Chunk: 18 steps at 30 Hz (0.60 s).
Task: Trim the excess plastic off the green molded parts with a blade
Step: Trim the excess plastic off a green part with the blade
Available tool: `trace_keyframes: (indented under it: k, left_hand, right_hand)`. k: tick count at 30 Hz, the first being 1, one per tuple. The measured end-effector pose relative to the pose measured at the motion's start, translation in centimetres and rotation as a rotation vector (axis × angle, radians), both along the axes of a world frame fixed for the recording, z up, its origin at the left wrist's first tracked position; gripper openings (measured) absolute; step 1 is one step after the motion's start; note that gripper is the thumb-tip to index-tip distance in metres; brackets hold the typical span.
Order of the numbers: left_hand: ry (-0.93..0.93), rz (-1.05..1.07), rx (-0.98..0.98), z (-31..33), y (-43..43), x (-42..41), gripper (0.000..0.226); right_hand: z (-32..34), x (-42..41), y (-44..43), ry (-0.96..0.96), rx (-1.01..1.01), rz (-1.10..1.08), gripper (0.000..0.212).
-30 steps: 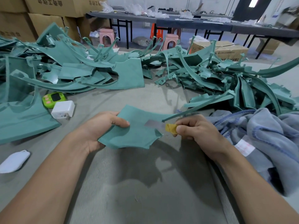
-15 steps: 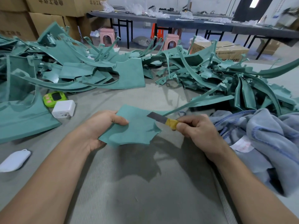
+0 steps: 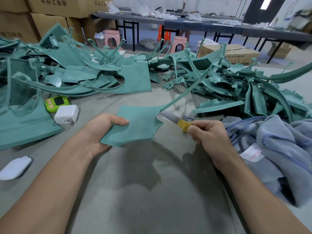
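Observation:
My left hand [image 3: 99, 130] grips a flat green molded part [image 3: 140, 124] by its left edge, thumb on top, holding it above the grey mat. A long thin green strip [image 3: 184, 92] runs up and right from the part's far right corner. My right hand [image 3: 207, 134] pinches a blade [image 3: 170, 116] by its yellow taped handle. The blade tip touches the part's right edge, just below where the strip joins.
Heaps of green parts lie at the left [image 3: 70, 71] and the right [image 3: 236, 85]. A green timer [image 3: 56, 102], a white charger [image 3: 66, 114] and a white pouch [image 3: 14, 168] sit at left. A grey-blue blanket [image 3: 273, 149] bunches at right. Cardboard boxes [image 3: 55, 7] and tables [image 3: 202, 24] stand behind.
My right hand moved the blade from over the part's face out to its right edge near the strip. The part and strip tilted upward slightly.

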<state>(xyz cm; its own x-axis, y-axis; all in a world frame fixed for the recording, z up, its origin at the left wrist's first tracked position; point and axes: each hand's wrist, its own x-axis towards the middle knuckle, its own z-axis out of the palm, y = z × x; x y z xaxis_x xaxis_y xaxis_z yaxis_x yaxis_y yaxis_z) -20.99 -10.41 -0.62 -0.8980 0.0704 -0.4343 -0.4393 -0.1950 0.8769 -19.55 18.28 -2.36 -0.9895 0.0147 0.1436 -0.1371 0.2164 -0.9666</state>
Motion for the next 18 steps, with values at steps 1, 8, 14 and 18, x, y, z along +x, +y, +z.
trace_keyframes:
  k: [1, 8, 14, 18]
  left_hand:
    - [0.001, 0.026, 0.003, 0.0, 0.1, -0.1, 0.022]
    - [-0.002, 0.113, -0.015, 0.0, 1.2, 0.0, 0.018]
    - [-0.015, 0.152, -0.012, 0.2, 1.3, 0.0, 0.015]
    - [-0.031, 0.159, -0.006, 0.4, 1.3, 0.1, 0.013]
  right_hand:
    - [0.1, 0.1, -0.1, 0.005, -0.056, 0.018, 0.023]
    - [-0.5, 0.8, -1.4, 0.091, 0.168, 0.138, 0.015]
    - [-0.2, 0.8, -0.8, 0.167, 0.152, 0.185, 0.013]
    - [-0.7, 0.5, -1.3, 0.171, 0.281, -0.033, 0.021]
